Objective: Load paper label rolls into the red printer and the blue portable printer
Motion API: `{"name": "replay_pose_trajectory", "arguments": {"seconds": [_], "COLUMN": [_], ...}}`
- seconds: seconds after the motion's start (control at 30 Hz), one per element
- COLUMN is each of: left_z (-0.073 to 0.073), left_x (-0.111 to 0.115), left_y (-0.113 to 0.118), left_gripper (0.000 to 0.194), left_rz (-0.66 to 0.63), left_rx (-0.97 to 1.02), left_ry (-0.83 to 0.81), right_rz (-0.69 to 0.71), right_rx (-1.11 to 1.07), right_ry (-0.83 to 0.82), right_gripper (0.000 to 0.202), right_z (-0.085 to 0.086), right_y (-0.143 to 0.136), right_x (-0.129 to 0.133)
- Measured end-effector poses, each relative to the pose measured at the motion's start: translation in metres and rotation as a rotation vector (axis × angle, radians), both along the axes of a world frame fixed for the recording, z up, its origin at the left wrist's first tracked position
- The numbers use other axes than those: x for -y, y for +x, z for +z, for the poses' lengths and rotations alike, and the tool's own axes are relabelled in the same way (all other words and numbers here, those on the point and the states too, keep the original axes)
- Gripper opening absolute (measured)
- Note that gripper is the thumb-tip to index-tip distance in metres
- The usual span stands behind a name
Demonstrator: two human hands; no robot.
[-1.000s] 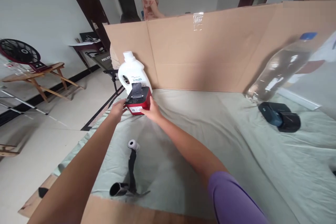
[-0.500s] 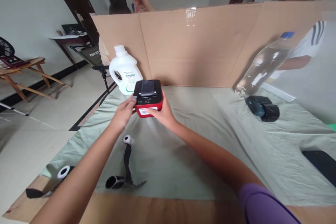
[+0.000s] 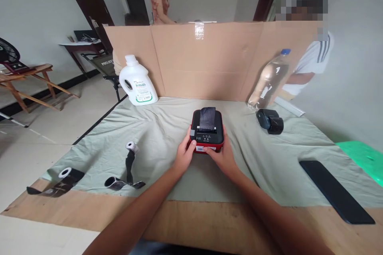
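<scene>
A small red and black label printer [image 3: 207, 137] is near the middle of the cloth-covered table, a strip of dark paper [image 3: 207, 118] sticking up from its top slot. My left hand [image 3: 185, 152] wraps its left side, thumb on the front left corner. On the right side, my right hand [image 3: 224, 153] grips it with the thumb across the front by a white sticker. Whether its underside touches the cloth I cannot tell. To the left lie paper rolls with dark strips: one white-cored roll [image 3: 130, 146], a curled dark piece [image 3: 114, 183] and another roll [image 3: 66, 174].
A white detergent jug [image 3: 139, 81] and a clear bottle with blue cap [image 3: 269, 81] lean at the cardboard screen [image 3: 206, 61]. Right of the printer lie a black device [image 3: 269, 121], a black phone-like slab [image 3: 336, 191] and green plastic [image 3: 363, 157]. Two people are behind the screen.
The printer, held in both hands, has moved right and nearer to me, away from the front of the detergent jug. The camera view has also shifted.
</scene>
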State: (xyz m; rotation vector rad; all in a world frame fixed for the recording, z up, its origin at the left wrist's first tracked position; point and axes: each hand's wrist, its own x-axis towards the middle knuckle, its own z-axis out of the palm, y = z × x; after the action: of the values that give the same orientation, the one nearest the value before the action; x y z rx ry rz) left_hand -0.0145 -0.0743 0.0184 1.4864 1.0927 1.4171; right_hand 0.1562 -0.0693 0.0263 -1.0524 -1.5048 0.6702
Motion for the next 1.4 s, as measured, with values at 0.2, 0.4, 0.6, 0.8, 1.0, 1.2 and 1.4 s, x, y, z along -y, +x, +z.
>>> {"name": "replay_pose_trajectory", "arguments": {"seconds": [0.2,0.4,0.6,0.8,1.0,1.2,1.4], "left_z": [-0.01,-0.015,-0.017,-0.021,-0.022,-0.019,-0.018], "left_x": [-0.004,-0.006,-0.005,-0.002,-0.002,-0.003,-0.007], "left_y": [-0.004,-0.005,-0.012,-0.015,-0.013,-0.018,-0.024], "left_gripper": [0.063,0.062,0.063,0.055,0.043,0.04,0.041], "left_rz": [-0.004,-0.006,-0.028,-0.06,-0.081,-0.101,-0.102], "left_rx": [-0.033,-0.062,-0.066,0.008,0.094,0.057,-0.048], "left_ry": [-0.049,-0.086,-0.077,-0.064,-0.06,-0.049,-0.003], "right_rz": [-0.032,-0.042,-0.069,-0.071,-0.079,-0.064,-0.049], "right_rx": [-0.014,0.012,0.046,0.089,0.073,0.038,0.053], "right_ry": [-0.03,-0.065,-0.098,-0.12,-0.124,-0.116,-0.12], "right_gripper": [0.106,0.109,0.114,0.109,0.1,0.095,0.096], "right_z": [-0.023,-0.028,-0.031,-0.031,-0.028,-0.024,-0.021], "right_y": [-0.002,0.0,0.002,0.004,0.005,0.005,0.007], "right_x": [-0.007,-0.007,-0.005,0.002,0.006,0.003,0.001]}}
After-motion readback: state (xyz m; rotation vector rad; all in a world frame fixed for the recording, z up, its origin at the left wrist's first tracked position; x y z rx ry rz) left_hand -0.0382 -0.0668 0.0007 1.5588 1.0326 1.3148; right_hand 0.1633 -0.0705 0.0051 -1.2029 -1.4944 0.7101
